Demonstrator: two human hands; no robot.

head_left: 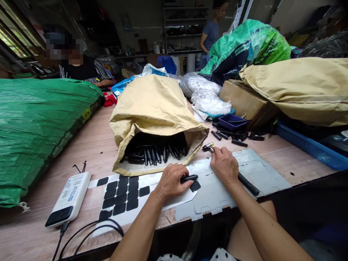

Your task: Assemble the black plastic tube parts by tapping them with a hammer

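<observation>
Left hand [174, 179]: grip clamped on a black tube [190, 177], just beside a black square patch [195, 186]. Right hand [225, 165]: grip closed round a hammer [249, 184] near its head, handle running back past the wrist over a grey board [268, 172]. Tan sack [154, 98] on the surface [95, 139], mouth facing the hands, more tubes inside.

Sack [154, 98] behind the left hand [172, 179]
</observation>
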